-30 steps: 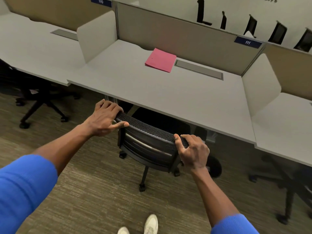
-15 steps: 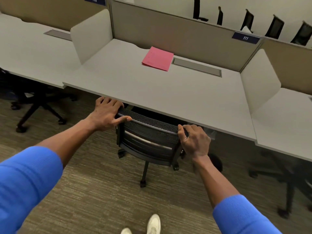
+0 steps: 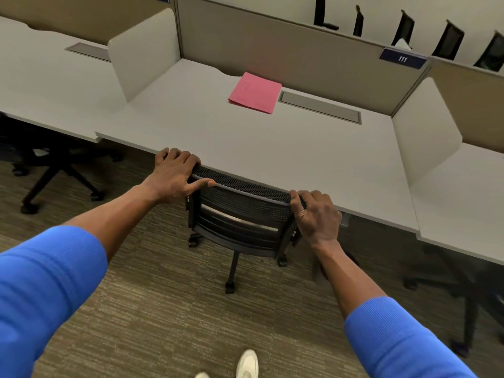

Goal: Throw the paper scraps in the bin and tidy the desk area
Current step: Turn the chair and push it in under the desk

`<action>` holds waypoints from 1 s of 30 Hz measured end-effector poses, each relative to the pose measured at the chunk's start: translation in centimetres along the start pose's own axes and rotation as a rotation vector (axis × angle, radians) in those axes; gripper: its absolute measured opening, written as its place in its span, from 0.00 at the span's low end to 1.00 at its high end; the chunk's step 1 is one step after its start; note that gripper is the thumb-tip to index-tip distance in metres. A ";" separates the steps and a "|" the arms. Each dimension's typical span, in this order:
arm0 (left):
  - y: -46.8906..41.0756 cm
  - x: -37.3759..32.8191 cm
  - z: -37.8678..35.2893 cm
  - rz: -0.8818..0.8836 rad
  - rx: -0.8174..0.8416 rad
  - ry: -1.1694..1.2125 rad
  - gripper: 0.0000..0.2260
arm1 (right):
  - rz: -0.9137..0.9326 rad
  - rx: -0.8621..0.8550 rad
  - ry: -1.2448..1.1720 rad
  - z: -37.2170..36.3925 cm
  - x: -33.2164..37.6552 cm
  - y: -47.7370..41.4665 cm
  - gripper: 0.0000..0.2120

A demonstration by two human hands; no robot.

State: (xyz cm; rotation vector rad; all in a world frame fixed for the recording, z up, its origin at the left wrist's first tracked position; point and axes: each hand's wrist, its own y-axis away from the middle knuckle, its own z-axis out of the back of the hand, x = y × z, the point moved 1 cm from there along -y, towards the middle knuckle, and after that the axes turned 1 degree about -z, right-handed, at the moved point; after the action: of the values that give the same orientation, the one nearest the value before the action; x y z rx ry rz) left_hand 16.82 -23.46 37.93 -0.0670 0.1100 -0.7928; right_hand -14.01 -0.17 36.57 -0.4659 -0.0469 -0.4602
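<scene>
A black mesh-backed office chair stands on castors, its seat hidden under the grey desk and its backrest top against the desk's front edge. My left hand grips the left top corner of the backrest. My right hand grips the right top corner. A pink folder lies flat at the back of the desk, next to a grey cable hatch. No paper scraps or bin are in view.
White side dividers and a beige back panel enclose the desk. Neighbouring desks sit left and right, each with a dark chair base beneath. My white shoes stand on brown carpet.
Both hands have pushed the chair forward, so its seat has gone under the desk and the backrest now meets the desk edge.
</scene>
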 end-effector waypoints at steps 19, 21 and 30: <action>-5.3 1.2 -0.4 0.021 -0.029 0.035 0.41 | -0.068 0.040 -0.105 -2.7 0.1 -5.2 0.37; -5.7 1.3 -0.5 0.023 -0.031 0.039 0.40 | -0.078 0.041 -0.118 -3.0 0.1 -5.6 0.37; -7.5 1.8 -0.7 0.022 -0.022 0.049 0.39 | -0.113 0.040 -0.167 -3.7 0.1 -7.1 0.38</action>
State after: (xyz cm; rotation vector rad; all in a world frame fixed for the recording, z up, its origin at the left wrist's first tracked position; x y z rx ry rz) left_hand 12.66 -30.03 37.83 -0.0676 0.1656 -0.7718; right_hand -17.21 -7.53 36.26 -0.4634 -0.2444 -0.5296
